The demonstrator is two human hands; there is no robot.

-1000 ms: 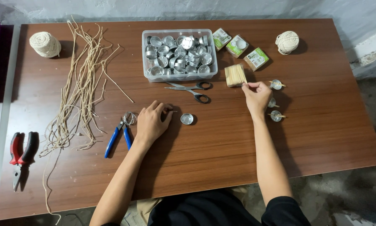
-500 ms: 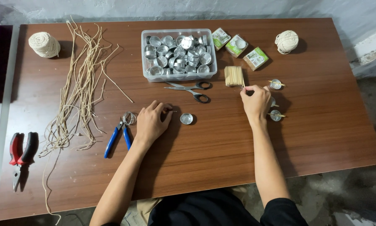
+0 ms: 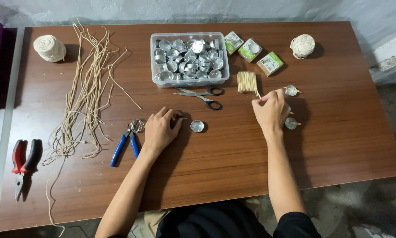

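Observation:
My left hand [image 3: 161, 128] rests on the brown table with fingers curled, pinching a thin wick tip that points at a small metal cup [image 3: 197, 126] just to its right. My right hand [image 3: 270, 110] pinches a thin wooden stick [image 3: 258, 94] pulled from the bundle of sticks [image 3: 246, 82] lying behind it. Three metal cups with sticks across them [image 3: 290, 91] [image 3: 291, 123] sit right of that hand, one partly hidden under it.
A clear tub of metal cups [image 3: 190, 59] stands at the back, scissors [image 3: 203, 95] in front of it. Blue pliers [image 3: 124, 143] with a wire coil lie left of my left hand. Loose cords [image 3: 84, 94], string balls [image 3: 50, 47] [image 3: 302, 45], red pliers [image 3: 23, 162], small boxes [image 3: 253, 51].
My right hand has shifted slightly left and toward me, drawing a stick from the bundle. The left hand has stayed where it was.

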